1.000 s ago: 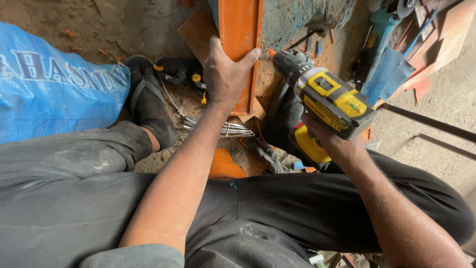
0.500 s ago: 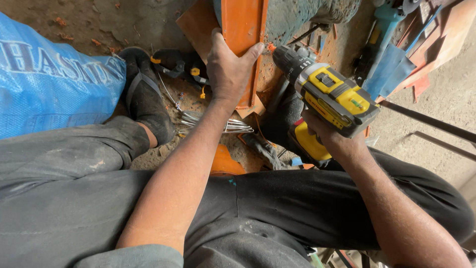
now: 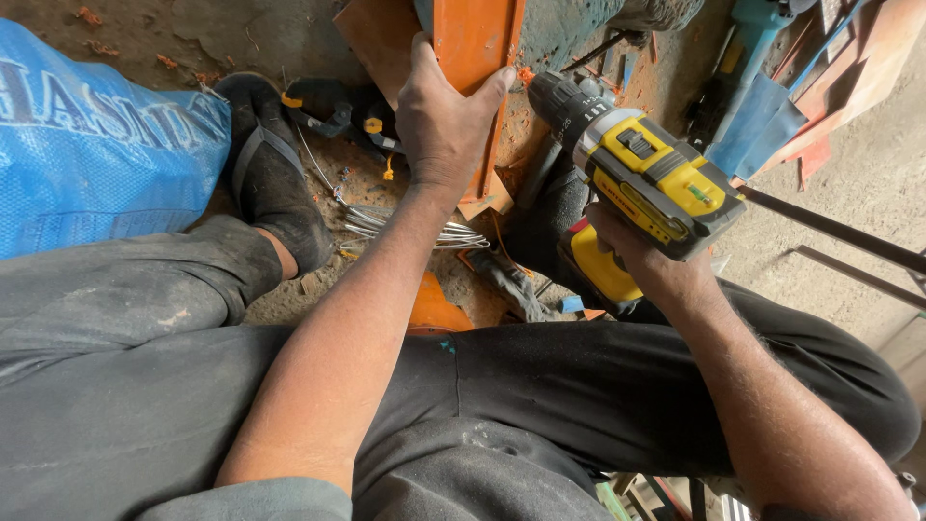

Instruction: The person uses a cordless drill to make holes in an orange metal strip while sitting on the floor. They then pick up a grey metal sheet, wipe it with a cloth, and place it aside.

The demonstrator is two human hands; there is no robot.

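the blue woven sack (image 3: 96,154) lies on the dirt floor (image 3: 193,34) at far left, beside the person's dark sandal (image 3: 270,174). the orange metal bar (image 3: 473,58) stands upright at top centre. the yellow and black cordless drill (image 3: 646,183) sits right of the bar, its nose angled toward the bar's right edge among orange shavings. the left hand (image 3: 444,121) lies flat against the bar, its grip wrapped over the bar with the thumb on the right edge. the right hand (image 3: 641,260) has its grip clenched around the drill's handle. a coil of grey wire (image 3: 405,227) rests on the floor just below the left wrist.
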